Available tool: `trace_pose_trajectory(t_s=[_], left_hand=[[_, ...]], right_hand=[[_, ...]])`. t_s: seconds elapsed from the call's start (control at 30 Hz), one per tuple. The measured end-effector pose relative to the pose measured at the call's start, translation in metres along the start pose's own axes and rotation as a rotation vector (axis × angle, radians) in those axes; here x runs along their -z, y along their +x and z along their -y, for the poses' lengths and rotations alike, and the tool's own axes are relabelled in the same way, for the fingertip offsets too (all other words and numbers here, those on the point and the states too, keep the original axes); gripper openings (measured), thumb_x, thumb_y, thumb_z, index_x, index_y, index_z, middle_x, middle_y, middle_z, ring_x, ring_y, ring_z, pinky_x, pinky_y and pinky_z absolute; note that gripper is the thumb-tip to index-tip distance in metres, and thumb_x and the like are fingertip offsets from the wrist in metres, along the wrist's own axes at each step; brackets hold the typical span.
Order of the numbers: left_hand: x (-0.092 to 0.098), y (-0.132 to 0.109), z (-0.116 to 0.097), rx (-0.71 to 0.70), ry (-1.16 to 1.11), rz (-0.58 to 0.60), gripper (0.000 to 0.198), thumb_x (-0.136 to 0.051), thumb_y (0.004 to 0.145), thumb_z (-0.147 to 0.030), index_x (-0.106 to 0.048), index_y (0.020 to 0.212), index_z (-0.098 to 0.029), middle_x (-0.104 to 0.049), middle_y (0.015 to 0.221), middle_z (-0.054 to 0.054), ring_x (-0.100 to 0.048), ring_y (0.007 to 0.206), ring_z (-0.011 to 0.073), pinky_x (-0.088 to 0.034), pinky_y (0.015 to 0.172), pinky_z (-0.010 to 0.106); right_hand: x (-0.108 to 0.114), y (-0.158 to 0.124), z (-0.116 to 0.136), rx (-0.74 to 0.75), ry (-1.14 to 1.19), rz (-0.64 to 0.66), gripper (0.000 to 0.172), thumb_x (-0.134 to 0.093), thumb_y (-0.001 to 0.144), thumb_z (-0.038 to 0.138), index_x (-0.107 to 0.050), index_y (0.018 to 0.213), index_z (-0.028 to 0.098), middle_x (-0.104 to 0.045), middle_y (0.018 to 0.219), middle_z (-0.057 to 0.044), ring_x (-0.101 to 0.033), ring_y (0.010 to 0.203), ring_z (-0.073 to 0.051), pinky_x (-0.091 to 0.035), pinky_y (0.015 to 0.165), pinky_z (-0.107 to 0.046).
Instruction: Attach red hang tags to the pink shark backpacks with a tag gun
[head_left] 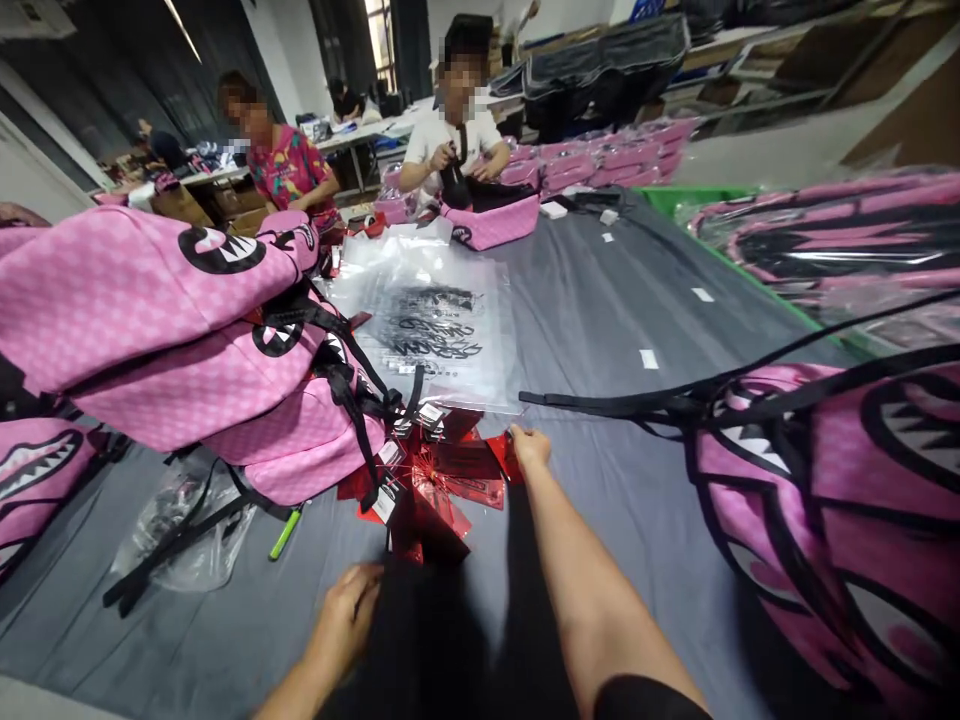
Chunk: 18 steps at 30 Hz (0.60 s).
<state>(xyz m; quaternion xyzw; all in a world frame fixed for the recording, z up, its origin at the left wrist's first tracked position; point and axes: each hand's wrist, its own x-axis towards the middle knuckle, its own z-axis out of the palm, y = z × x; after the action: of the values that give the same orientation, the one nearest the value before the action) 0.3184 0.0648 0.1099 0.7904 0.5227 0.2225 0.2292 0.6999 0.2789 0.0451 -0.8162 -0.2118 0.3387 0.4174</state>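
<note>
My right hand [531, 448] is closed, pinching a shiny red hang tag [504, 455] at the right side of a fanned bunch of red hang tags [435, 490]. Thin strings meet at the middle of the bunch, and small white labels [385, 500] lie at its left. Below the bunch, my left hand [352, 612] has its fingers curled together; whatever they hold is hidden. A stack of pink checked backpacks [172, 320] with shark-mouth prints and black straps rises on the left. To the right lies another pink backpack [885, 480], its long black strap stretching toward my right hand.
Printed clear plastic bags [442, 320] lie beyond the tags. A green marker [285, 535] and a crumpled plastic bag [199, 540] are at the left. Bagged pink backpacks fill a green-edged bin [765, 285]. Across the table, a person [454, 140] handles a pink bag; another person [292, 165] stands left.
</note>
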Motion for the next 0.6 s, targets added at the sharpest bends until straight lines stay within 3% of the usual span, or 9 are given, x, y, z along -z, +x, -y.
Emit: trace_pose_trajectory(t_s=[0.17, 0.27, 0.33, 0.47, 0.6], left_hand=[[-0.019, 0.1, -0.012, -0.172, 0.134, 0.035, 0.046, -0.049, 0.095, -0.022, -0.048, 0.142, -0.022, -0.059, 0.137, 0.011, -0.057, 0.126, 0.023, -0.049, 0.107, 0.043], [-0.042, 0.156, -0.02, -0.256, 0.222, 0.119, 0.057, -0.05, 0.092, -0.015, -0.04, 0.148, -0.017, -0.047, 0.15, 0.014, -0.046, 0.136, 0.0282, -0.042, 0.11, 0.05], [-0.056, 0.18, -0.022, -0.261, 0.236, 0.168, 0.056, -0.048, 0.09, -0.011, -0.041, 0.145, -0.016, -0.05, 0.147, 0.014, -0.047, 0.134, 0.0288, -0.044, 0.104, 0.049], [-0.067, 0.196, -0.022, -0.277, 0.198, 0.221, 0.035, -0.043, 0.091, -0.007, -0.06, 0.12, -0.016, -0.068, 0.119, 0.009, -0.06, 0.116, 0.0214, -0.043, 0.104, 0.044], [-0.069, 0.18, -0.043, -0.283, 0.188, 0.207, 0.028, -0.038, 0.093, -0.008, -0.062, 0.104, -0.015, -0.071, 0.1, 0.007, -0.065, 0.097, 0.0168, -0.039, 0.109, 0.043]], right_hand=[[-0.01, 0.015, 0.009, -0.035, -0.113, -0.03, 0.025, -0.062, 0.094, 0.039, -0.064, 0.099, 0.014, -0.066, 0.097, -0.004, -0.063, 0.085, -0.014, -0.055, 0.078, -0.033], [-0.005, 0.014, 0.013, 0.069, -0.071, -0.004, 0.03, -0.063, 0.092, 0.043, -0.064, 0.086, 0.013, -0.064, 0.079, 0.0, -0.061, 0.071, -0.012, -0.052, 0.069, -0.028], [0.01, 0.009, 0.015, 0.169, -0.026, 0.01, 0.037, -0.063, 0.086, 0.049, -0.064, 0.078, 0.013, -0.063, 0.071, 0.0, -0.059, 0.066, -0.013, -0.048, 0.064, -0.026], [0.061, -0.011, 0.023, 0.364, 0.05, -0.002, 0.044, -0.058, 0.078, 0.058, -0.067, 0.083, 0.015, -0.067, 0.084, -0.004, -0.062, 0.077, -0.017, -0.047, 0.069, -0.028], [0.113, -0.028, 0.028, 0.459, 0.092, 0.09, 0.037, -0.065, 0.071, 0.054, -0.068, 0.075, 0.017, -0.067, 0.075, -0.004, -0.061, 0.071, -0.018, -0.047, 0.07, -0.031]])
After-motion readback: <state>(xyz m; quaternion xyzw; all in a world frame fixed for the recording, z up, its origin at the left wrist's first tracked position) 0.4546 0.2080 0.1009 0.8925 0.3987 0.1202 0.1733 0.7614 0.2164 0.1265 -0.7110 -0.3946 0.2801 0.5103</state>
